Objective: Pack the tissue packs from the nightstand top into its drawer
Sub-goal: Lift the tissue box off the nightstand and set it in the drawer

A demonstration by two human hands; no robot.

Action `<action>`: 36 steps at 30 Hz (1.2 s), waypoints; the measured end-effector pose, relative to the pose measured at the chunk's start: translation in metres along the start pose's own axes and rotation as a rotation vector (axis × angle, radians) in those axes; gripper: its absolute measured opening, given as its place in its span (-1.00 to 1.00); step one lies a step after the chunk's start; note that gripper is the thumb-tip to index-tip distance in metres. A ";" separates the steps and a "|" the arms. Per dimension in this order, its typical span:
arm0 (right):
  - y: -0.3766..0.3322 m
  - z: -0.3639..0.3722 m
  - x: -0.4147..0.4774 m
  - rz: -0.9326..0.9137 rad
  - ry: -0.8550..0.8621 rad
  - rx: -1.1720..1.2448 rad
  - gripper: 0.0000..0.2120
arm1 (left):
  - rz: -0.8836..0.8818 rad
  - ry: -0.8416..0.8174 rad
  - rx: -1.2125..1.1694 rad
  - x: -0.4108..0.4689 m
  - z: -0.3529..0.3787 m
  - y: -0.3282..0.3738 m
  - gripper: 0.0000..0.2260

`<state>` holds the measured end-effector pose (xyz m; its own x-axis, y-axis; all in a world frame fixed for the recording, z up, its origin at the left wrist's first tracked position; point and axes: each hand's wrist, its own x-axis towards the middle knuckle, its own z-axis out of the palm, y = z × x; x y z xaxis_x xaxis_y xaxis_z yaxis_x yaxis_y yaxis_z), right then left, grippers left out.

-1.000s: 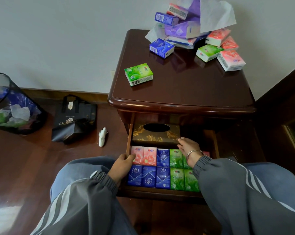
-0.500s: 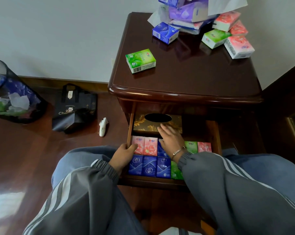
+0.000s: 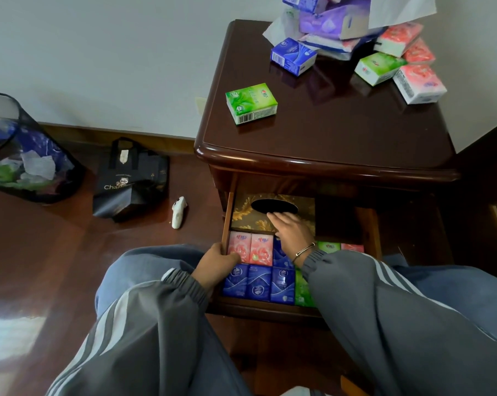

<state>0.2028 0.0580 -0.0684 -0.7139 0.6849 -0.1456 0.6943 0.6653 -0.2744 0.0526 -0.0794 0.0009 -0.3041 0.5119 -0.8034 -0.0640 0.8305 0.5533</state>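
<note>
Fingers (image 3: pixel 279 220) of your right hand (image 3: pixel 291 234) lie straight and empty on the gold-patterned tissue box (image 3: pixel 243 214) in the wooden drawer (image 3: pixel 227 218), left hand (image 3: pixel 217 261) gripping its wall beside rowed blue tissue packs (image 3: pixel 258 282), so you're between packs, I'd say, and next reach for the lone green tissue pack (image 3: pixel 251 102) on the dark nightstand top (image 3: pixel 327 132).

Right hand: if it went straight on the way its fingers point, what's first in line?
The right hand points toward the back of the drawer, fingertips over the gold tissue box. First in line is that box's dark oval opening. Whether the fingers already touch the box top is unclear.
</note>
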 end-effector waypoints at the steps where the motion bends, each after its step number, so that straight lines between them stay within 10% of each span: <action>1: 0.000 0.000 0.000 0.003 0.002 0.002 -0.43 | 0.001 0.004 0.003 0.000 0.000 0.000 -0.59; 11: -0.001 -0.004 -0.009 0.018 -0.197 0.001 -0.12 | 0.015 0.009 0.048 0.003 0.001 -0.002 -0.61; 16: -0.011 -0.019 -0.016 0.109 -0.261 0.106 -0.32 | 0.017 0.006 0.023 0.003 0.000 -0.001 -0.63; 23: 0.033 -0.068 -0.060 0.602 0.295 0.771 -0.70 | 0.250 0.247 -0.027 0.000 -0.003 0.022 -0.35; 28: 0.097 -0.102 -0.089 1.046 0.692 1.043 -0.51 | 0.600 0.322 -0.253 -0.003 -0.003 0.072 -0.45; 36: 0.115 -0.135 -0.084 0.814 0.591 1.090 -0.29 | 0.574 0.392 -0.305 0.017 -0.012 0.097 -0.40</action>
<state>0.3555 0.1173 0.0410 0.1529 0.9477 -0.2802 0.2766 -0.3133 -0.9085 0.0301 0.0074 0.0433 -0.6810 0.6826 -0.2652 -0.0363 0.3302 0.9432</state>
